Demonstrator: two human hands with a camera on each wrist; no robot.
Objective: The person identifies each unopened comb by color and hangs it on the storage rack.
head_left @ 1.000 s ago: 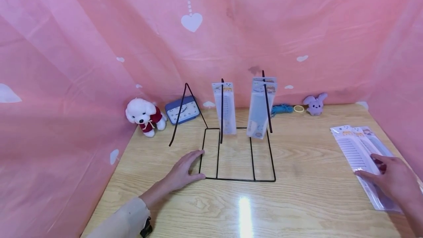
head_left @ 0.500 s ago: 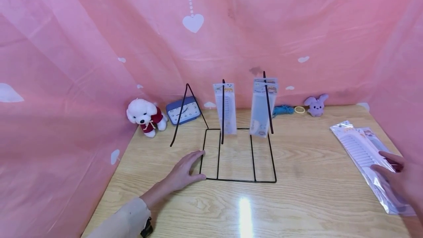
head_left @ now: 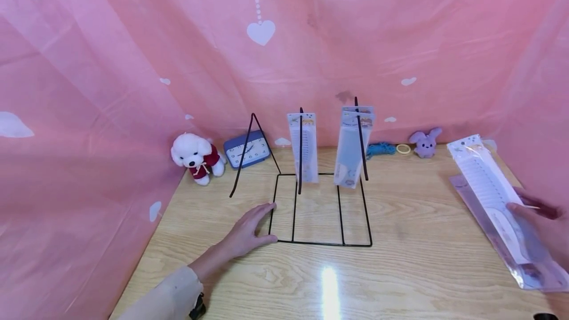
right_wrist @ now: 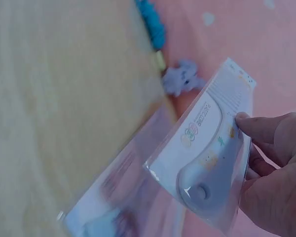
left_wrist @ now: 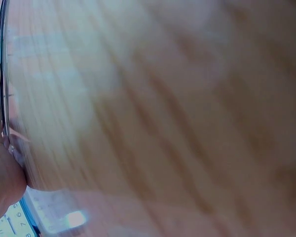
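At the right near edge of the table (head_left: pixel 400 260), a packaged comb (head_left: pixel 486 186) is pinched by the right hand (head_left: pixel 544 228); the wire rack (head_left: pixel 320 211) is steadied by the left hand (head_left: pixel 246 231), fingers straight.

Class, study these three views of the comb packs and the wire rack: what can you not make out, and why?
- Right hand, head view: partly cut off by the frame edge.
- Lower comb pack, head view: mostly covered by the lifted comb pack.
- Wire rack, left wrist view: blurred, only an edge shows.
- Clock, head view: numerals too small.
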